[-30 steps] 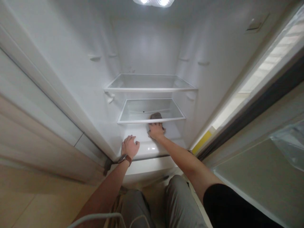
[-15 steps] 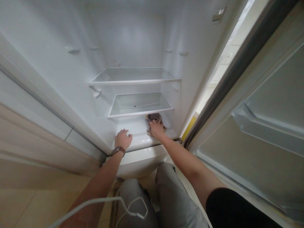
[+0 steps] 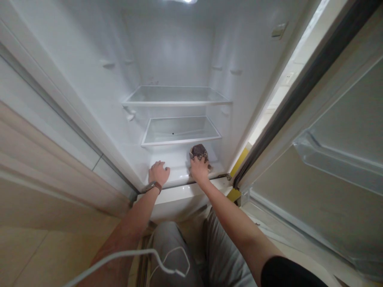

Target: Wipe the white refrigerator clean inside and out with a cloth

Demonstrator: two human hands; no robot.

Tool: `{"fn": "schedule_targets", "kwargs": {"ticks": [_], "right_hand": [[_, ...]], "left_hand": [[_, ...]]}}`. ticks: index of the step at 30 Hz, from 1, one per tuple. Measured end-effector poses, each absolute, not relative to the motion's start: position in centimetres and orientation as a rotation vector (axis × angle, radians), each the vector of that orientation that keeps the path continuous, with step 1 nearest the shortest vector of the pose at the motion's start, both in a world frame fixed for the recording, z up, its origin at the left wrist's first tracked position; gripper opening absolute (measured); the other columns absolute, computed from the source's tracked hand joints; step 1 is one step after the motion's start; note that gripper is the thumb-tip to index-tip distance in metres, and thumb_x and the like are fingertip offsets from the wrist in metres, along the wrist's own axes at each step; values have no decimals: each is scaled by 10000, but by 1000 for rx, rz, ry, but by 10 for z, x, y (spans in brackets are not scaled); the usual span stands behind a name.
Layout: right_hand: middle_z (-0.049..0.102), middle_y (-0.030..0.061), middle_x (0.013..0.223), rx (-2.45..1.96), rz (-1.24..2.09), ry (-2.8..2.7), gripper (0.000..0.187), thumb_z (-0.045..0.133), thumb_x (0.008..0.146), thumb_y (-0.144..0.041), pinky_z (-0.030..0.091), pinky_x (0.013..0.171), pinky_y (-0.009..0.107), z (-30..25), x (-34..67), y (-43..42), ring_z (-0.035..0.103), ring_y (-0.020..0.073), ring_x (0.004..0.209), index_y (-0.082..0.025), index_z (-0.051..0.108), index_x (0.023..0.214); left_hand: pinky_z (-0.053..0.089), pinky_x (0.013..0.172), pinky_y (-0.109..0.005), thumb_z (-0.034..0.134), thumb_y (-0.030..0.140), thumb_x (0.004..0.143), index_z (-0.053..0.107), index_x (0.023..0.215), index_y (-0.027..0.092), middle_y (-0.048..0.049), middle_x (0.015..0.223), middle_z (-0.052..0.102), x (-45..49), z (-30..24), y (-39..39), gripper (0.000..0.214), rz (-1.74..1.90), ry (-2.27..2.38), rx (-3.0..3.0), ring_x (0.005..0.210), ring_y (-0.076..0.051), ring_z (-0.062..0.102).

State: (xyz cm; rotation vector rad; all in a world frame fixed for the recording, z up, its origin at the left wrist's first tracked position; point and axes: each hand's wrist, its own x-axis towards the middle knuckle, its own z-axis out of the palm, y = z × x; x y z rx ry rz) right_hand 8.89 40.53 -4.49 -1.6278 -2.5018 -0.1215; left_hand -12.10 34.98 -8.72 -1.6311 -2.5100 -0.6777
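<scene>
Inside an open refrigerator, my right hand [image 3: 200, 169] presses a crumpled brown patterned cloth [image 3: 198, 152] against the white bottom surface [image 3: 175, 156], near the right side. The fingers lie over the cloth's near part, and some of it bunches out beyond them. At the left front of the same bottom surface, my left hand [image 3: 159, 173] rests with fingers apart and nothing in it. A dark watch [image 3: 154, 185] sits on that wrist.
Two glass shelves with white rims, an upper one [image 3: 176, 104] and a lower one [image 3: 181, 141], hang above my hands. The open door [image 3: 329, 179] with its clear bin [image 3: 341, 165] stands at right. A white cable [image 3: 119, 254] dangles in front of me.
My right hand and the cloth have shifted slightly nearer to me, and the cloth is bunched differently. My left hand stays at the same spot while the view has shifted a little.
</scene>
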Motion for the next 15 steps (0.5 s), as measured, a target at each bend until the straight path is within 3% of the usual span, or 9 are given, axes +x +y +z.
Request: {"fn": "schedule_targets", "kwargs": {"ticks": [5, 10, 15], "right_hand": [[596, 99, 1387, -1402, -71, -2631, 389, 345, 1066, -260, 423, 1015, 568, -46, 35, 389, 485, 350, 1250, -267, 689, 1248], [586, 45, 1435, -1266, -2, -2683, 396, 320, 1100, -418, 429, 1020, 539, -48, 10, 382, 481, 328, 1267, -322, 673, 1252], [512, 62, 1548, -1289, 69, -2662, 390, 343, 1088, -407, 439, 1032, 543, -48, 22, 388, 475, 340, 1307, -315, 624, 1341]], "left_hand": [[470, 1118, -437, 529, 267, 934, 705, 1306, 156, -147, 1443, 653, -121, -88, 350, 426, -659, -2507, -1630, 1331, -303, 587], [487, 1090, -442, 533, 294, 945, 712, 1291, 178, -142, 1447, 650, -127, -95, 353, 407, -631, -2482, -1652, 1310, -315, 599], [463, 1136, -453, 524, 294, 950, 698, 1327, 173, -143, 1481, 629, -131, -104, 356, 432, -659, -2484, -1641, 1360, -321, 569]]}}
